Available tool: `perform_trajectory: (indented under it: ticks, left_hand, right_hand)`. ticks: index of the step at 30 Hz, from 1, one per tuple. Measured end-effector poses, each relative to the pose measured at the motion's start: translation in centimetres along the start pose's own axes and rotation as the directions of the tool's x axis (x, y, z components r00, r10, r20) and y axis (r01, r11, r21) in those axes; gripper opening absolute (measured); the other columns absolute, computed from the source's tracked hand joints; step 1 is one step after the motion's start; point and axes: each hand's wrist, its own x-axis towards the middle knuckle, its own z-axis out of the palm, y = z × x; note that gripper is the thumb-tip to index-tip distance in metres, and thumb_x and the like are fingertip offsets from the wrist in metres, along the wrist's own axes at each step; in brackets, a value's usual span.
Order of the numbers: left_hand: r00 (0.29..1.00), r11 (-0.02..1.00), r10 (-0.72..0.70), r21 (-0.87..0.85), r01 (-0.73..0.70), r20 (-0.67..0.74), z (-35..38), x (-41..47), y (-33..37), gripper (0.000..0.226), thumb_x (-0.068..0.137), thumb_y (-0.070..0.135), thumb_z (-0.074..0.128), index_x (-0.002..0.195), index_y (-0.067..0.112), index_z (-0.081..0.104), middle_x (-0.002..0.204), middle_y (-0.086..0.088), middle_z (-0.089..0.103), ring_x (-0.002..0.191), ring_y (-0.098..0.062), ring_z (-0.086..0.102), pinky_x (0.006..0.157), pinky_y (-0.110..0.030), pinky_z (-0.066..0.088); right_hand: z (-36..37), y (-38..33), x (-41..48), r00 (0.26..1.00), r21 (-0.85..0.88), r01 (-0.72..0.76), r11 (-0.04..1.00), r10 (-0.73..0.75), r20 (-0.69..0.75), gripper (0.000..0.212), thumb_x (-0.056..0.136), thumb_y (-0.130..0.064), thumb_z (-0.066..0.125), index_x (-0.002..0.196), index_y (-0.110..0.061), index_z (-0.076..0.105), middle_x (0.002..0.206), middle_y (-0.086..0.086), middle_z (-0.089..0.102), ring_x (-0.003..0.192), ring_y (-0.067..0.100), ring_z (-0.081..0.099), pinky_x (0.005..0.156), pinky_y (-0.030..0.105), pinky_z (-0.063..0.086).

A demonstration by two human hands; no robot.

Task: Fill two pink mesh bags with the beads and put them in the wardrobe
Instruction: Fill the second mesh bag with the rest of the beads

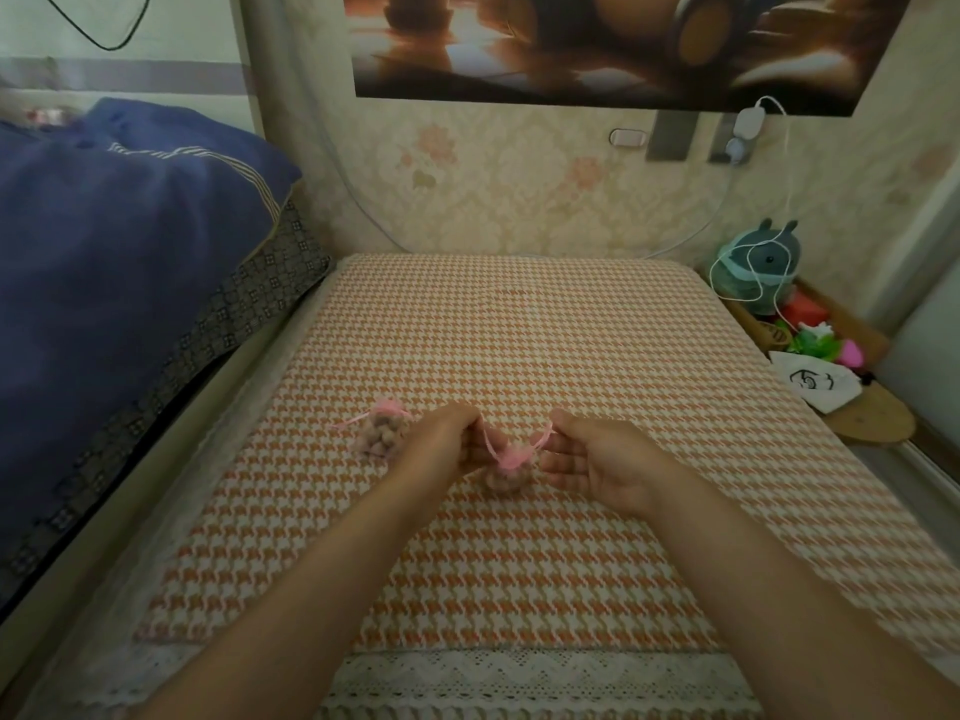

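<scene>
Pink drawstrings [491, 443] of one filled mesh bag [506, 472] are pinched apart by left hand [441, 443] and right hand [597, 459]. Second tied bag [382, 428] is seen just left, mid-table [519, 330]; blue bedding [119, 241] lies beyond the left edge.

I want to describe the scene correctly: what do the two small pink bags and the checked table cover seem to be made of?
Bag between the hands and tied bag: thin see-through pink mesh, likely synthetic, since brownish beads show through; cords look like pink ribbon or string. Table cover: matte woven cloth, orange-and-white houndstooth, with a lace-like white edge.
</scene>
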Motion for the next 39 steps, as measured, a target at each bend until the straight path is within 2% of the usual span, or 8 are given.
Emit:
perform_trajectory:
  ticks: [3, 7, 13, 16, 19, 26, 30, 39]
  left_hand:
    - [1.000, 0.994, 0.021, 0.103, -0.024, 0.023, 0.3, 0.2, -0.4, 0.026, 0.100, 0.014, 0.046, 0.079, 0.008, 0.060, 0.082, -0.008, 0.074, 0.065, -0.018, 0.066, 0.068, -0.030, 0.052]
    - [0.997, 0.967, 0.059, 0.243, -0.068, 0.046, 0.6, 0.5, -0.6, 0.029, 0.101, 0.017, 0.049, 0.087, 0.001, 0.068, 0.077, -0.001, 0.074, 0.053, -0.006, 0.061, 0.053, -0.022, 0.050]
    - [0.995, 0.950, 0.060, 0.302, -0.080, 0.074, 0.5, 1.2, -0.2, 0.027, 0.103, 0.019, 0.047, 0.083, 0.012, 0.065, 0.084, -0.001, 0.072, 0.064, -0.010, 0.061, 0.068, -0.026, 0.052]
    - [0.994, 0.941, 0.041, 0.330, -0.074, 0.106, 0.4, 1.4, 0.1, 0.027, 0.104, 0.020, 0.046, 0.086, 0.011, 0.064, 0.087, -0.005, 0.073, 0.071, -0.014, 0.062, 0.071, -0.027, 0.051]
    - [0.985, 0.918, 0.016, 0.388, -0.083, 0.172, 0.1, 1.5, 0.4, 0.027, 0.105, 0.021, 0.046, 0.091, 0.007, 0.063, 0.093, -0.010, 0.074, 0.078, -0.019, 0.063, 0.078, -0.033, 0.052]
    - [0.955, 0.907, -0.030, 0.410, -0.099, 0.297, -0.6, 1.9, 0.5, 0.028, 0.102, 0.023, 0.055, 0.091, 0.006, 0.073, 0.095, -0.010, 0.074, 0.075, -0.019, 0.063, 0.080, -0.035, 0.056]
    - [0.952, 0.924, -0.043, 0.375, -0.077, 0.302, -0.9, 2.2, 0.2, 0.029, 0.100, 0.029, 0.058, 0.096, 0.007, 0.075, 0.111, -0.009, 0.074, 0.077, -0.019, 0.062, 0.081, -0.034, 0.055]
    - [0.953, 0.930, -0.052, 0.363, -0.062, 0.298, -0.6, 2.0, 0.1, 0.027, 0.099, 0.032, 0.059, 0.096, 0.013, 0.077, 0.100, 0.004, 0.076, 0.067, -0.015, 0.063, 0.075, -0.036, 0.050]
  right_hand:
    - [0.5, 0.2, 0.3, 0.999, -0.119, 0.033, 0.992, -0.035, -0.017, 0.023, 0.100, -0.019, 0.062, 0.107, 0.002, 0.066, 0.076, 0.009, 0.073, 0.056, 0.019, 0.065, 0.051, 0.031, 0.058]
    - [1.1, 0.3, 0.5, 0.989, -0.308, 0.142, 0.941, -0.151, -0.003, 0.019, 0.098, -0.016, 0.065, 0.106, -0.001, 0.073, 0.088, 0.016, 0.075, 0.055, 0.017, 0.064, 0.052, 0.031, 0.058]
    - [1.2, -0.8, 0.6, 0.926, -0.535, 0.361, 0.764, -0.359, 0.112, 0.015, 0.095, -0.009, 0.067, 0.103, -0.013, 0.079, 0.073, 0.005, 0.073, 0.053, 0.011, 0.058, 0.049, 0.026, 0.054]
    - [1.1, -1.2, 0.6, 0.905, -0.523, 0.411, 0.747, -0.404, 0.135, 0.014, 0.088, -0.009, 0.076, 0.101, -0.013, 0.080, 0.072, 0.015, 0.073, 0.050, 0.015, 0.057, 0.047, 0.025, 0.051]
    - [0.9, -1.2, 0.9, 0.905, -0.513, 0.402, 0.759, -0.416, 0.092, 0.012, 0.083, -0.011, 0.081, 0.094, -0.013, 0.078, 0.065, 0.001, 0.073, 0.046, 0.016, 0.057, 0.045, 0.026, 0.048]
    - [1.0, -0.9, 2.1, 0.949, -0.473, 0.275, 0.837, -0.314, -0.003, 0.009, 0.092, -0.008, 0.071, 0.096, -0.013, 0.078, 0.067, -0.001, 0.073, 0.046, 0.012, 0.053, 0.043, 0.026, 0.049]
    - [1.5, -0.6, 2.4, 0.938, -0.564, 0.282, 0.776, -0.348, -0.009, 0.006, 0.090, -0.011, 0.074, 0.092, -0.015, 0.078, 0.065, -0.001, 0.072, 0.043, 0.011, 0.054, 0.041, 0.022, 0.043]
    - [1.4, -0.4, 2.9, 0.924, -0.548, 0.310, 0.777, -0.381, -0.017, 0.003, 0.085, -0.017, 0.080, 0.085, -0.020, 0.081, 0.074, -0.007, 0.075, 0.061, -0.003, 0.062, 0.058, 0.015, 0.046]
